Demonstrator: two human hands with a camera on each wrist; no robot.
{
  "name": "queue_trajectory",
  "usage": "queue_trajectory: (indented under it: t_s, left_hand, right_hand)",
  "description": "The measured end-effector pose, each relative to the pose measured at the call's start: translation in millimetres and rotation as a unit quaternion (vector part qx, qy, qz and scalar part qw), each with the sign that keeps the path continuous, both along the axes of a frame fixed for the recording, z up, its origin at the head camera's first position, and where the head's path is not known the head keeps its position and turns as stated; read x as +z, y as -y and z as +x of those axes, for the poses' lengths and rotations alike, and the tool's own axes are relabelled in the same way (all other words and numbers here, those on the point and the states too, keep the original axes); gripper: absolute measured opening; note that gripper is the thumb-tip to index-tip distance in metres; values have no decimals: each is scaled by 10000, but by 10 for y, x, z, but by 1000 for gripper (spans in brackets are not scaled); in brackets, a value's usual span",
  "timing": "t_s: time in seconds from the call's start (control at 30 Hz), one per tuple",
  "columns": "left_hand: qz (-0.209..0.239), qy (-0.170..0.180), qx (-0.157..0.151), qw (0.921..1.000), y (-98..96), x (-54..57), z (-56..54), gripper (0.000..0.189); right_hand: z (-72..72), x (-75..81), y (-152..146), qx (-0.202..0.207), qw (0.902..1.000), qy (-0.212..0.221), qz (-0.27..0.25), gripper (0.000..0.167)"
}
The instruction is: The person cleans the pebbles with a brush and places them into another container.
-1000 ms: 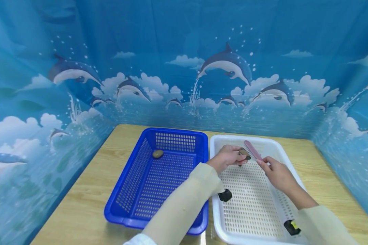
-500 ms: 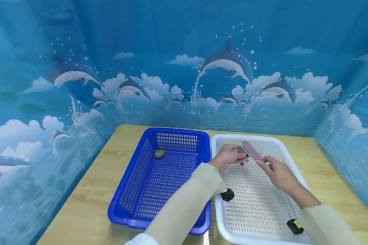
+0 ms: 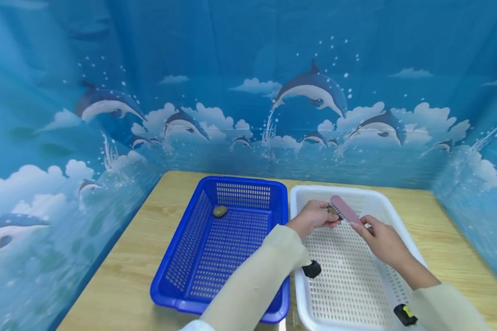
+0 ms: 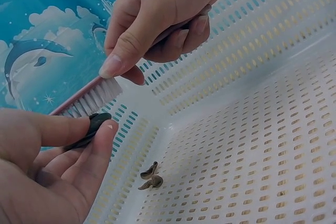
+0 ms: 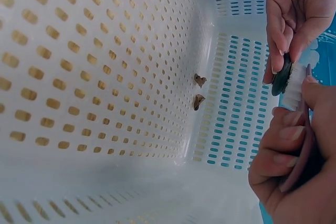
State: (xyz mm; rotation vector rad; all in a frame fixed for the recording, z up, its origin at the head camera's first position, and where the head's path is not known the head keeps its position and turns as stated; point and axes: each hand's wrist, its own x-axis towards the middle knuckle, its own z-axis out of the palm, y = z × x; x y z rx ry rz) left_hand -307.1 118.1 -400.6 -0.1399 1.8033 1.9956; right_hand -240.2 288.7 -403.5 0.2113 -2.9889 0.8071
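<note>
In the head view, both hands work over the far end of a white basket point(image 3: 348, 189). My left hand point(image 3: 314, 215) pinches a dark, smooth, oval pebble-like piece point(image 5: 282, 75) between thumb and fingers. My right hand point(image 3: 382, 241) grips a pink-backed brush point(image 3: 344, 209) by its handle. Its white bristles point(image 4: 100, 99) are right at the edge of the dark piece, as both wrist views show. In the head view the fingers and brush cover most of that piece. Two small curled brown bits point(image 4: 151, 182) lie on the white basket's floor below the hands.
Left of the white basket stands a blue basket point(image 3: 160, 276), an olive-brown oval pebble-like piece point(image 3: 220, 211) in its far left corner. The wooden table point(image 3: 120, 257) meets a dolphin-printed curtain point(image 3: 248, 151) at the back and sides. The left forearm crosses the blue basket.
The brush has shifted slightly along the dark piece, staying against it. The piece has turned in my left hand and shows less from above. The head view has shifted a little.
</note>
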Motion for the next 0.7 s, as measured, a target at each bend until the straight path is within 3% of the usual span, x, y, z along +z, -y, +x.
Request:
queue_trajectory:
  t_s: [0.4,0.57,0.7]
  left_hand:
    - [128,-41,-571,9983,12,-44,-12,49]
    - [40,-191,-509,9985,18,-27,3,38]
    - [37,-181,-416,9990,24,0,7,40]
  right_hand:
    - [19,1,2,-244,9997,44,93,52]
    - [9,15,4,-289,9995,110,56,54]
    - [1,31,0,-335,9991,251,48,57]
